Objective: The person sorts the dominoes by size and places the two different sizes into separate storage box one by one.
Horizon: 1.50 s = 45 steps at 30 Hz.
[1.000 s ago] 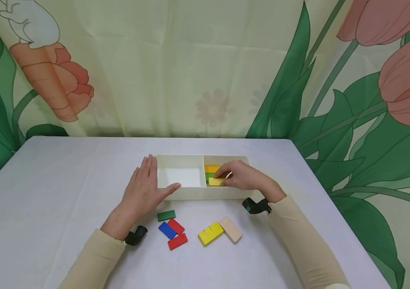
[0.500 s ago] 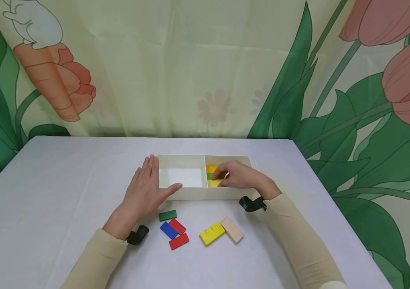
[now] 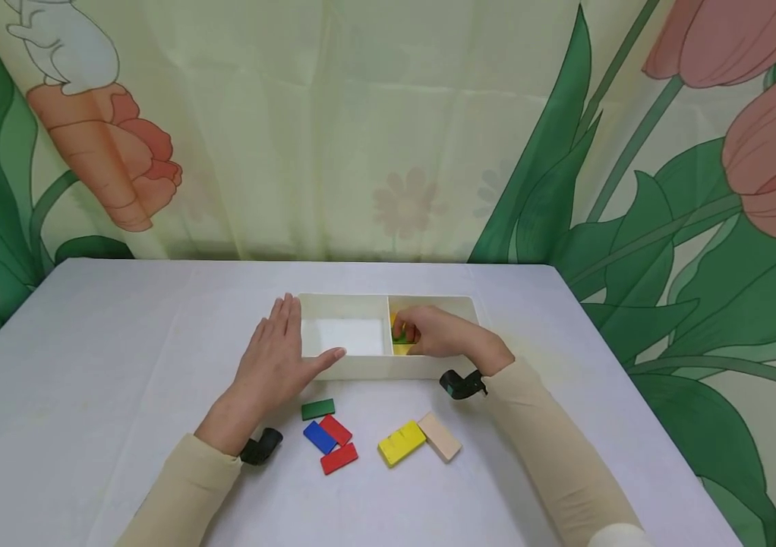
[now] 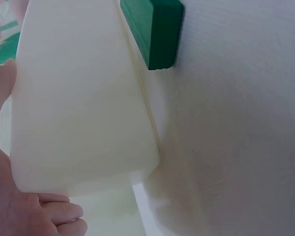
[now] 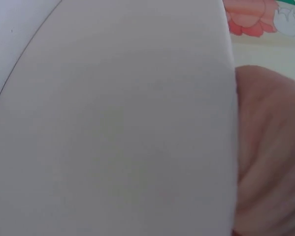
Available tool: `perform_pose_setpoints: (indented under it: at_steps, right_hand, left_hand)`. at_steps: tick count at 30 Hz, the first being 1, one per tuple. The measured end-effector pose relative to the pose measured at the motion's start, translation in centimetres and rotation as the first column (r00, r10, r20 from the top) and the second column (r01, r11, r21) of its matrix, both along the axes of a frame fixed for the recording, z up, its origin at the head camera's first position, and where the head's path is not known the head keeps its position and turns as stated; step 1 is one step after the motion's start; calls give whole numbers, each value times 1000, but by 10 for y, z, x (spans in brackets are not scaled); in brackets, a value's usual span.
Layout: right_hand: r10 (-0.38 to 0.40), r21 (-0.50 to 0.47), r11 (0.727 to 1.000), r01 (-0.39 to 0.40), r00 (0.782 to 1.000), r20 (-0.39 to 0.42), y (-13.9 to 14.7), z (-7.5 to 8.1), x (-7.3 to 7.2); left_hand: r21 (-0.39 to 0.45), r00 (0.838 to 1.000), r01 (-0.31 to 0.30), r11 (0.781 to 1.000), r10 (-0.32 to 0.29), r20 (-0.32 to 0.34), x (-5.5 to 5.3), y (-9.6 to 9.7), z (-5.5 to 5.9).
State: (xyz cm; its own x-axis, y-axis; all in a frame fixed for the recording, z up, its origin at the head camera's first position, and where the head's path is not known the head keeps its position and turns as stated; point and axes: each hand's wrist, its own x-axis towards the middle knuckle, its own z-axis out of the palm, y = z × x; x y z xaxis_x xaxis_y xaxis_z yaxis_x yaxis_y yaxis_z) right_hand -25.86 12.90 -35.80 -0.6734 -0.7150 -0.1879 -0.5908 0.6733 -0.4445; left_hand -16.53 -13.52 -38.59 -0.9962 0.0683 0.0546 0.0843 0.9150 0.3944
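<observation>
A cream two-compartment box [image 3: 370, 368] sits crosswise on the table. My left hand [image 3: 269, 361] lies flat along its left end, fingers straight, thumb over the front rim; in the left wrist view the thumb [image 4: 3, 81] shows at the box edge. My right hand [image 3: 439, 333] reaches into the right compartment with bent fingers, fingertips at a green block [image 3: 399, 336]. A yellow block [image 3: 402, 349] lies in front of it, below the thumb. Whether the fingertips pinch the green block I cannot tell. The box wall [image 5: 137, 128] hides them in the right wrist view.
Before the box lie a dark green block [image 3: 318, 409], a blue block [image 3: 320, 437], two red blocks [image 3: 339, 459], a thick yellow block [image 3: 402, 444] and a beige block [image 3: 439, 437]. Behind the table [image 3: 156, 319] hangs a printed curtain [image 3: 292, 137].
The yellow block, tilted between my right thumb and fingers a second ago, lies lower in the right compartment. My right hand has shifted left to the green block. The left hand stays put.
</observation>
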Motion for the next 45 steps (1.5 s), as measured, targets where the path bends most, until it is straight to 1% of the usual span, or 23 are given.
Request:
perform_pose_setpoints:
  at_steps: [4, 7, 11, 13, 16, 21, 24, 26, 30, 33, 36, 40, 45]
  right_hand:
    - [-39, -44, 998, 39, 999, 9, 5, 1, 6]
    - [-80, -110, 991, 82, 997, 20, 11, 2, 13]
    - [-119, -195, 974, 112, 993, -25, 18, 5, 23]
    - [-136, -233, 965, 117, 989, -67, 22, 8, 29]
    - [-170, -293, 947, 133, 980, -102, 30, 13, 40]
    - [-239, -400, 899, 180, 966, -102, 40, 17, 60]
    - [-255, -434, 882, 185, 961, -108, 44, 18, 69]
    - [-251, -438, 881, 178, 961, -113, 45, 19, 74]
    - [-247, -425, 889, 172, 960, -128, 49, 20, 83]
    - [-255, -408, 895, 180, 957, -138, 48, 20, 88]
    - [-275, -398, 896, 197, 950, -148, 52, 20, 93]
    - [-293, -406, 891, 204, 941, -171, 56, 22, 99]
    - [-310, -397, 891, 218, 933, -182, 62, 21, 105]
  left_hand:
    - [4, 1000, 4, 1000, -4, -3, 1, 1, -1]
    - [6, 1000, 4, 1000, -4, -3, 2, 2, -1]
    - [6, 1000, -4, 1000, 4, -3, 2, 3, -1]
    - [7, 1000, -4, 1000, 4, -7, 2, 2, -1]
    - [9, 1000, 3, 1000, -2, -11, 1, 1, -1]
    - [14, 1000, 7, 1000, -7, 1, 0, 0, -1]
    - [14, 1000, 6, 1000, -6, 2, 0, 0, 0]
    - [10, 1000, 1, 1000, -1, 3, 1, -1, 0]
    - [12, 1000, 4, 1000, -4, 7, 1, 0, 1]
    - [15, 1000, 3, 1000, -3, 1, 2, -4, 1]
    - [12, 1000, 5, 1000, -5, -2, 2, -3, 2]
    - [8, 1000, -1, 1000, 1, -3, 2, -3, 3]
    - [12, 1000, 4, 1000, -4, 8, 1, -1, 3]
